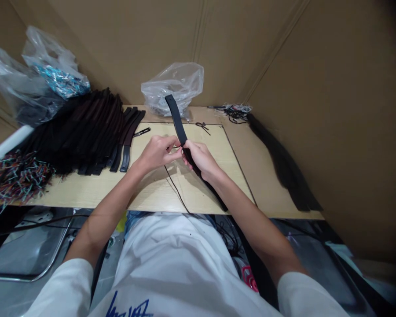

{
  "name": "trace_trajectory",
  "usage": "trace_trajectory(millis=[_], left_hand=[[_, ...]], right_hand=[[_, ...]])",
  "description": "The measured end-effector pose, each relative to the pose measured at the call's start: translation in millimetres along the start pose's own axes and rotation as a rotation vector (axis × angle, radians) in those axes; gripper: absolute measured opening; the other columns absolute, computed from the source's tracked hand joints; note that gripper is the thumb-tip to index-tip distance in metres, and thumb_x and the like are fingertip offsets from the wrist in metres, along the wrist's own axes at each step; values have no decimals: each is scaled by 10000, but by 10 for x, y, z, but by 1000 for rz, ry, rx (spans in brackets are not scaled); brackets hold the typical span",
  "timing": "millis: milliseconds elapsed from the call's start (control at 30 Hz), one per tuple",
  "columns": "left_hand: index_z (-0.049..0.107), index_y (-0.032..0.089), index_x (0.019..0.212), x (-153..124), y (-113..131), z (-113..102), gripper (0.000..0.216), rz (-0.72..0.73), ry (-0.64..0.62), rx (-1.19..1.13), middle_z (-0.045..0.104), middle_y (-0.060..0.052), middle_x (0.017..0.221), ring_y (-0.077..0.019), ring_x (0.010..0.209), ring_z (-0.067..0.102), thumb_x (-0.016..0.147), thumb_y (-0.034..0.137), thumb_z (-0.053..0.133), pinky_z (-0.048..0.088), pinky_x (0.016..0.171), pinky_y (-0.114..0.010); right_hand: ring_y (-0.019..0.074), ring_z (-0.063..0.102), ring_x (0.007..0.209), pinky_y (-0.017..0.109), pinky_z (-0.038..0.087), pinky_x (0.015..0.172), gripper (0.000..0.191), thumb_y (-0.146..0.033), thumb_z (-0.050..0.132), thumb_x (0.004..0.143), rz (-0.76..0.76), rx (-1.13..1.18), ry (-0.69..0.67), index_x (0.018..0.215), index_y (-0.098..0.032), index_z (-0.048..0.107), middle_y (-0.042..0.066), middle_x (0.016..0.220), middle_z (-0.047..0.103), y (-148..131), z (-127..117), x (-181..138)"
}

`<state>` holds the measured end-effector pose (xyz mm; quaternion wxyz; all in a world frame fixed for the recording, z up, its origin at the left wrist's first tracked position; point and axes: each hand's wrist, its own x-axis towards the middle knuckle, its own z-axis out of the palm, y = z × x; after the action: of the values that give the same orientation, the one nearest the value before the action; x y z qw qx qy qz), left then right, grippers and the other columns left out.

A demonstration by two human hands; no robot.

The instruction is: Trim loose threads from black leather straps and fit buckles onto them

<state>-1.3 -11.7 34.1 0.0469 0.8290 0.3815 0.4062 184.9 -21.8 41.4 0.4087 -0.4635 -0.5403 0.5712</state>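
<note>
My right hand is closed around the middle of a long black strap, whose upper end points away from me. Its lower end runs under my right wrist toward the table's front edge. Close beside it, my left hand pinches a thin black cord against the strap's side. The cord's loose end trails down over the table edge toward my shirt. Just where the fingers of both hands meet, the cord's path round the strap is too small to make out.
A big pile of dark straps lies left, with coloured thread ends in front. Clear plastic bags stand at the back and left. More black straps lie right, near a tangle of cords. Cardboard walls enclose the table.
</note>
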Motion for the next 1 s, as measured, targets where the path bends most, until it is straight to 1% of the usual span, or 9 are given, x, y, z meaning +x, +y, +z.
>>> trace_trajectory(millis=[300,467,533,667,767,867,1000], left_hand=[[710,192,839,0,-20,-102,149,55,-40,-39,466,79,540,-91,497,447,946,290,677,344,588,-247],[716,191,854,-4,-46,-69,142,68,-15,11,453,87,532,-86,485,437,933,308,703,316,577,-249],[715,195,856,-14,-30,-17,146,51,36,67,466,83,536,-91,490,453,923,324,721,310,585,-258],[724,202,888,-43,51,126,176,5,223,177,509,65,554,-112,516,506,936,370,742,294,597,-281],[741,199,924,-60,101,205,182,20,289,208,534,52,559,-116,522,521,979,369,705,289,594,-289],[749,201,948,-62,102,228,151,28,265,207,546,54,561,-115,520,522,980,337,693,295,593,-284],[761,195,968,-50,70,209,125,13,208,166,561,58,576,-112,515,513,945,313,726,302,597,-273]], right_hand=[[114,439,389,244,301,362,296,-342,592,940,5,5,3,675,-213,610,3,534,570,-4,13,-25],[116,454,400,233,325,364,280,-350,602,936,2,1,-10,700,-204,639,6,529,579,4,9,-25],[117,464,407,227,334,368,270,-349,605,933,-6,7,-6,714,-199,656,5,523,576,-8,5,-23],[112,484,411,213,358,380,249,-323,588,921,-6,86,14,719,-193,657,5,523,582,-54,-3,-22],[114,504,411,208,386,387,241,-317,573,912,16,158,23,718,-193,643,9,525,589,-79,-7,-25],[119,518,411,216,417,386,204,-312,589,899,38,202,15,731,-201,621,8,546,603,-87,-10,-35],[96,453,376,210,349,340,174,-274,578,903,32,210,13,751,-197,615,-6,558,590,-86,-5,-48]])
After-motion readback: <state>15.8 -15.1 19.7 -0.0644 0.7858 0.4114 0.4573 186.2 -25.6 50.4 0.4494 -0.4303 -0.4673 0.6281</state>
